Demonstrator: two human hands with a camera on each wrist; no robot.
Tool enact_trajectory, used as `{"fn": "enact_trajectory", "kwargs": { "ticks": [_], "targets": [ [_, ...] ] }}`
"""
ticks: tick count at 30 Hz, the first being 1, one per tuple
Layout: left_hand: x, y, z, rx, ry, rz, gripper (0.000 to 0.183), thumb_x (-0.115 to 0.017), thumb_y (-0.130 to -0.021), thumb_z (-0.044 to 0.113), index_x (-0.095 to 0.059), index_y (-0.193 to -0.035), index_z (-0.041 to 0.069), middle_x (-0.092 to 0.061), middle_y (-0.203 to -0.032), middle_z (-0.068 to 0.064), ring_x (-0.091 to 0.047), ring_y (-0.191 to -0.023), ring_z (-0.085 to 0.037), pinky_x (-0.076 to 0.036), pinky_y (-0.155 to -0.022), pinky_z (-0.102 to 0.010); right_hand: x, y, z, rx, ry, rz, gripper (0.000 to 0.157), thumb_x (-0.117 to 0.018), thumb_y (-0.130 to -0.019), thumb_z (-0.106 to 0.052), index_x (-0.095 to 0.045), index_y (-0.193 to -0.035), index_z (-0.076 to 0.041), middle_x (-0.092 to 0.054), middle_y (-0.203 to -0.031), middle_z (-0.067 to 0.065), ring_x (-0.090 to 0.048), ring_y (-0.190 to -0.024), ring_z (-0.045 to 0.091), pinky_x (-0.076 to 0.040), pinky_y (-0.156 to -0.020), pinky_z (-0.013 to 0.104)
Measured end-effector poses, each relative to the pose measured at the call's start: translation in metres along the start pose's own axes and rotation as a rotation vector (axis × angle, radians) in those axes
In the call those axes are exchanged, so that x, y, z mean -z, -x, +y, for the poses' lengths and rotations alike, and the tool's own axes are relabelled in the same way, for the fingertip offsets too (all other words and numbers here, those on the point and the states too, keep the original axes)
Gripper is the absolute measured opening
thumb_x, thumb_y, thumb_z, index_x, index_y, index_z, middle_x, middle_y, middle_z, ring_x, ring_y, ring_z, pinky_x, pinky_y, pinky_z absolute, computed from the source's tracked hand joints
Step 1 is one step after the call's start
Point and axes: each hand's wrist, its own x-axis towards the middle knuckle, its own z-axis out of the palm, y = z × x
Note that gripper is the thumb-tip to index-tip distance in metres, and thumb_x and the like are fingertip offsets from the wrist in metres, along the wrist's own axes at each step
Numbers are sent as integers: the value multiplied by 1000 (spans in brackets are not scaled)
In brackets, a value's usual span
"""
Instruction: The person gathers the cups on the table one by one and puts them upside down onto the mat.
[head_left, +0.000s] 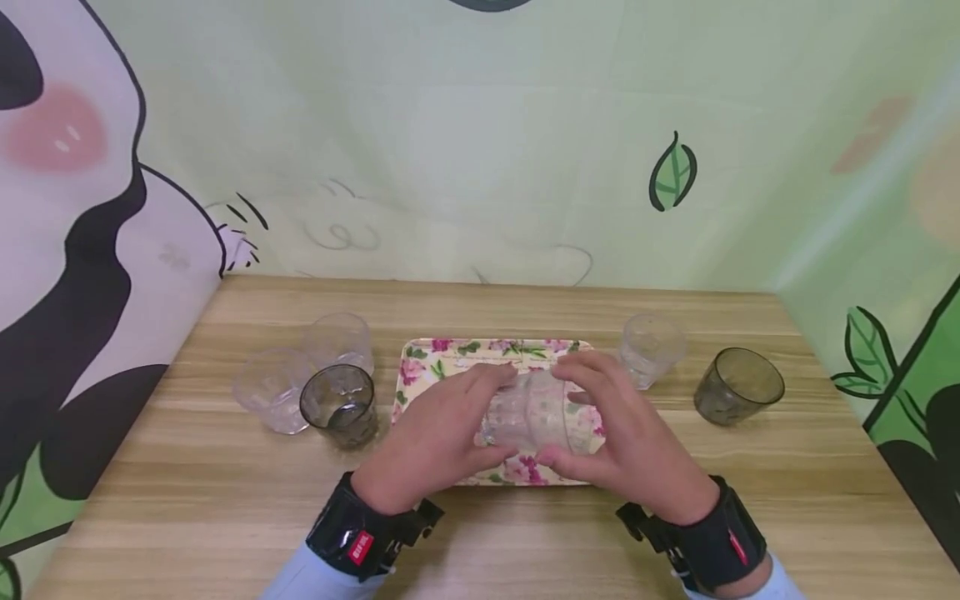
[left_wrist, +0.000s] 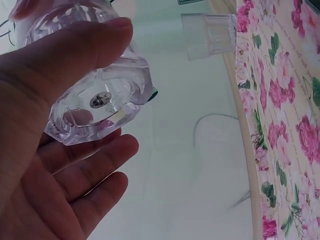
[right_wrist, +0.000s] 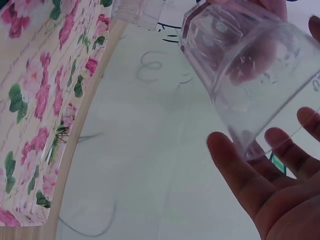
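A clear tumbler (head_left: 525,412) with a faceted base lies sideways in the air between both hands, above a floral tray (head_left: 417,367). My left hand (head_left: 435,437) grips it at the base end; the left wrist view shows the thumb across the side of the tumbler (left_wrist: 112,100) and a small round sticker on its bottom. At the rim end, my right hand (head_left: 633,442) holds it between thumb and fingertips. Seen from the right wrist, the tumbler (right_wrist: 240,100) is see-through and its mouth points toward the right palm. Whether a second tumbler is nested inside, I cannot tell.
Left of the tray stand a dark grey tumbler (head_left: 341,404) and two clear tumblers, one in front (head_left: 273,396) and one behind (head_left: 337,337). To the right are another clear tumbler (head_left: 651,346) and a dark grey tumbler (head_left: 738,387). A printed cloth backdrop (head_left: 480,167) borders the wooden table (head_left: 525,550).
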Motion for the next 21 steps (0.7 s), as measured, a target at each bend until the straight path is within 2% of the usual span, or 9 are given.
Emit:
{"fn": "enact_trajectory", "kwargs": {
  "ticks": [3,7,14,21],
  "targets": [
    [-1,1,-1,-11,-5,11,82,-87,-74,35,-47,-142,10,-66,-133,-7,-66,-112,-21,-61,-97,-42,-2,0,3,32,1,2,78,-86,-76,-39,-51,-136,-3,-52,-136,18,-51,-126,27,-63,-90,49],
    [0,0,-2,-18,-4,12,84,-87,-73,34,-47,-142,9,-65,-133,-7,-65,-112,-21,-61,-97,-42,-1,0,7,30,2,-11,80,-87,-75,-40,-51,-136,-2,-53,-137,16,-50,-129,27,-59,-96,51],
    [8,2,-4,16,86,21,81,-89,-71,30,-50,-140,13,-66,-131,-4,-66,-107,-17,-63,-91,-40,0,-1,7,32,-8,-4,84,-88,-73,-42,-51,-138,-2,-54,-140,17,-50,-132,28,-55,-101,54],
    [14,3,-4,28,138,17,82,-89,-71,29,-49,-141,17,-65,-130,-3,-67,-102,-14,-64,-86,-36,1,-1,5,-37,-26,-25,88,-91,-70,-37,-48,-140,-5,-53,-145,15,-49,-137,28,-52,-107,57]
  ]
}}
